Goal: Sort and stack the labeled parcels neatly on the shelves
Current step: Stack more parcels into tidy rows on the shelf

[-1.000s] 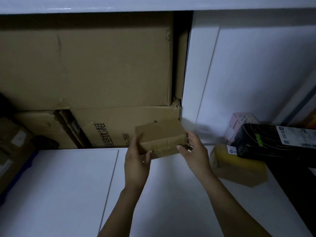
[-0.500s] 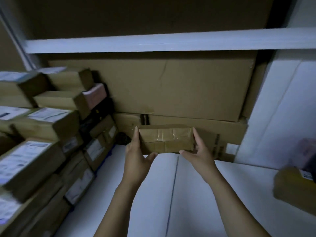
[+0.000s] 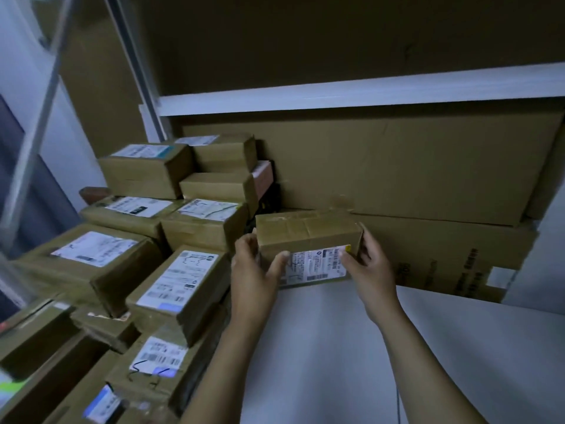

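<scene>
I hold a small taped cardboard parcel (image 3: 307, 234) between both hands, just above the white shelf board (image 3: 351, 347). Its white shipping label (image 3: 315, 266) faces me on the front side. My left hand (image 3: 253, 276) grips the parcel's left end, thumb on the front. My right hand (image 3: 371, 267) grips the right end, thumb over the label's corner. A stack of labeled brown parcels (image 3: 180, 280) fills the left of the shelf, right beside my left hand.
Large flattened cartons (image 3: 397, 169) lean against the back of the shelf behind the parcel. The upper shelf's white edge (image 3: 351, 93) runs overhead. A metal upright (image 3: 137, 62) rises at the left. A white wall panel (image 3: 547, 261) closes the right side.
The view swung left, from the right parcels toward the parcel stack. The held parcel turned so its label now faces me, and both hands carried it closer to the stack.
</scene>
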